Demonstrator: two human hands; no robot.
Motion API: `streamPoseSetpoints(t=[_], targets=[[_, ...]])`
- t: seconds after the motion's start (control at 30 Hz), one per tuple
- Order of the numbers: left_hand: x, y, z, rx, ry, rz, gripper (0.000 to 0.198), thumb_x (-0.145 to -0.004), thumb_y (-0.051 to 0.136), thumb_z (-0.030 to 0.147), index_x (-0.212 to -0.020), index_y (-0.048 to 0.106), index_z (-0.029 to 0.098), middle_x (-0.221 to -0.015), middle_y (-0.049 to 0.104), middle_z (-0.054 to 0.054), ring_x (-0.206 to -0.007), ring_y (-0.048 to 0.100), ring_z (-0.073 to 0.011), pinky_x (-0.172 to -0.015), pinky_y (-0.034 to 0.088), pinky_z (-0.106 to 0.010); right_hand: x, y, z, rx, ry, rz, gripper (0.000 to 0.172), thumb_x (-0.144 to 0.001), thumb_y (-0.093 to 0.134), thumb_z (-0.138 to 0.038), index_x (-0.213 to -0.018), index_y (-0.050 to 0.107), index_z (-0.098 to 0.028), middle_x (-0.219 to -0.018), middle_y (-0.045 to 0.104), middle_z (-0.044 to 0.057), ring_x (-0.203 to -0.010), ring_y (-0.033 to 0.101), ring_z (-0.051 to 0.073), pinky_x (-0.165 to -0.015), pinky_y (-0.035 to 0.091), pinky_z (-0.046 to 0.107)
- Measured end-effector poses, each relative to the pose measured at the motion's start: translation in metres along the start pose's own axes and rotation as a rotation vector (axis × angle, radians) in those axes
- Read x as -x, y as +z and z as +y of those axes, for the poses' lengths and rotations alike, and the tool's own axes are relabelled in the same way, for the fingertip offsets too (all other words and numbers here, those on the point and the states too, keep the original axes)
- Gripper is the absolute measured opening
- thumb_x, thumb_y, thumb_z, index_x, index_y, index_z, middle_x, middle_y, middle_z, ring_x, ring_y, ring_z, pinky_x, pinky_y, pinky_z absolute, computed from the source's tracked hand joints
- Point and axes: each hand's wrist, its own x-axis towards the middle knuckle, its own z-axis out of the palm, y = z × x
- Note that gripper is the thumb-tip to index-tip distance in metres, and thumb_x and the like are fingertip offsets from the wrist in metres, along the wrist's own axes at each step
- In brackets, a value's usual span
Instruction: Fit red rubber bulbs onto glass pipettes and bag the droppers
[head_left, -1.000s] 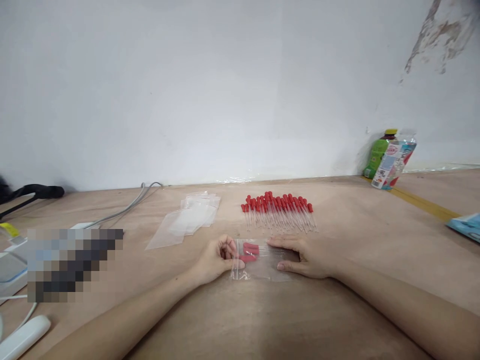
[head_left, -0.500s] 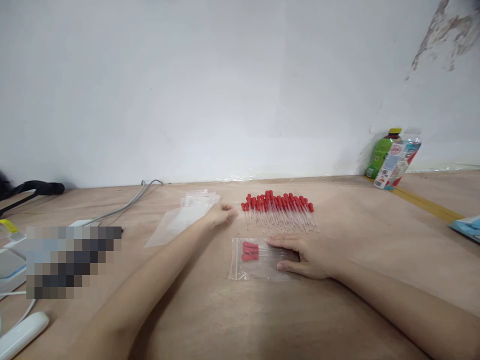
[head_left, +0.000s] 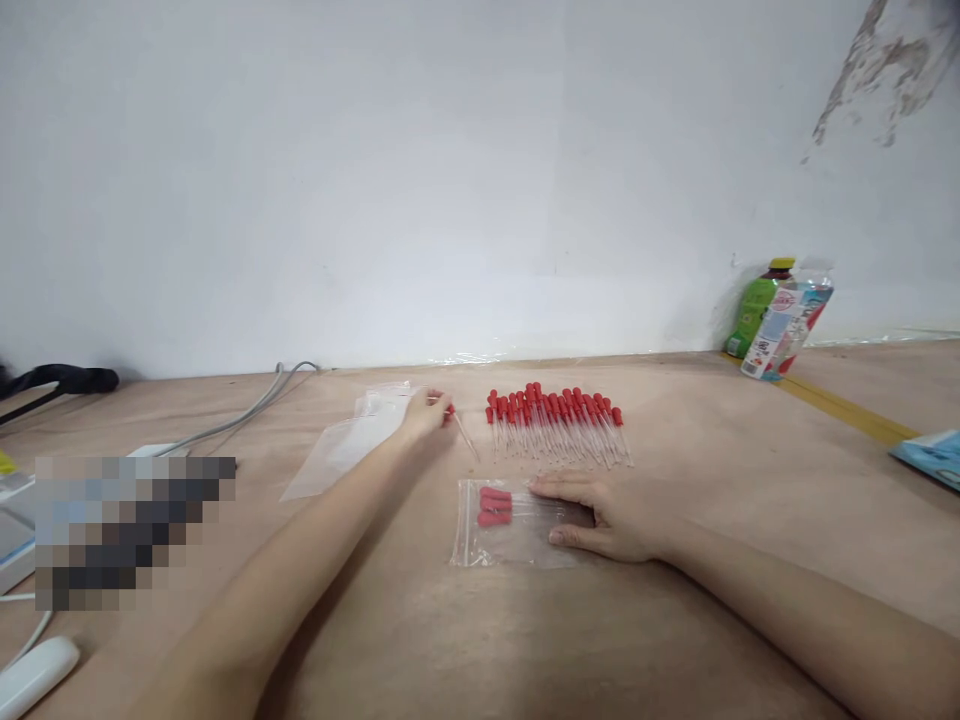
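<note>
My left hand is closed on a glass dropper by its red rubber bulb, and the thin clear tube points down toward the table. Just right of it lies a row of several more red-bulbed droppers, bulbs toward the wall and tubes toward me. My right hand lies flat, fingers stretched out, over the right part of a clear zip bag. Inside that bag are a few droppers with their bulbs near the zip end. My right fingers partly cover their tubes.
Spare clear bags lie spread left of my left hand. A grey cable and a blurred-out object are farther left. Two bottles stand against the wall at the right, and a blue packet sits at the right edge.
My left hand has drawn slightly left from the row's left end, and a dropper now shows in its fingers. My right hand stays on the bag. The view has shifted slightly.
</note>
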Motion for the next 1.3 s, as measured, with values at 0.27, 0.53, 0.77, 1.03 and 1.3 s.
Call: streamPoseSetpoints(t=[0.27, 0.53, 0.77, 1.03, 1.3], targets=[[0.089, -0.076, -0.026, 0.32, 0.052, 0.027, 0.043, -0.062, 0.067, 0.042, -0.09, 0.052, 0.014, -0.071, 0.057, 0.001, -0.06, 0.056, -0.0083, -0.063, 0.051, -0.023, 0.0, 0.002, 0.003, 0.007, 0.014, -0.005, 0.058, -0.077, 0.049, -0.052, -0.124, 0.047, -0.018, -0.126, 0.048, 0.008, -0.115, 0.045, 0.024, -0.096, 0.037, 0.039], [0.126, -0.063, -0.033, 0.367, -0.006, -0.048, 0.042, -0.061, 0.069, 0.043, -0.088, 0.052, 0.016, -0.072, 0.058, 0.002, -0.065, 0.058, -0.0097, -0.066, 0.052, -0.023, 0.0, 0.003, 0.005, 0.006, 0.012, -0.01, 0.058, -0.077, 0.049, -0.051, -0.125, 0.045, -0.019, -0.127, 0.047, 0.007, -0.116, 0.044, 0.023, -0.097, 0.036, 0.039], [0.141, -0.058, -0.032, 0.105, 0.129, -0.274, 0.026, -0.062, 0.071, 0.031, -0.076, 0.057, 0.014, -0.069, 0.062, -0.001, -0.064, 0.057, -0.0113, -0.061, 0.047, -0.022, -0.001, 0.007, 0.012, 0.008, -0.028, 0.011, 0.057, -0.077, 0.05, -0.051, -0.125, 0.046, -0.02, -0.126, 0.048, 0.007, -0.116, 0.044, 0.023, -0.097, 0.036, 0.04], [0.144, -0.055, -0.026, -0.06, 0.172, -0.552, 0.021, -0.07, 0.064, 0.027, -0.085, 0.059, 0.013, -0.075, 0.063, -0.004, -0.064, 0.056, -0.0109, -0.06, 0.044, -0.022, 0.001, 0.004, 0.007, 0.025, -0.046, -0.004, 0.066, -0.071, 0.055, -0.055, -0.125, 0.046, -0.018, -0.127, 0.047, 0.009, -0.117, 0.043, 0.025, -0.097, 0.035, 0.04], [0.14, -0.061, -0.024, -0.073, 0.084, -0.535, 0.022, -0.069, 0.065, 0.03, -0.08, 0.058, 0.012, -0.068, 0.058, -0.001, -0.058, 0.051, -0.0079, -0.055, 0.039, -0.019, 0.0, 0.004, 0.008, 0.013, -0.041, -0.016, 0.071, -0.068, 0.057, -0.056, -0.126, 0.045, -0.017, -0.128, 0.046, 0.009, -0.117, 0.043, 0.025, -0.098, 0.035, 0.039]])
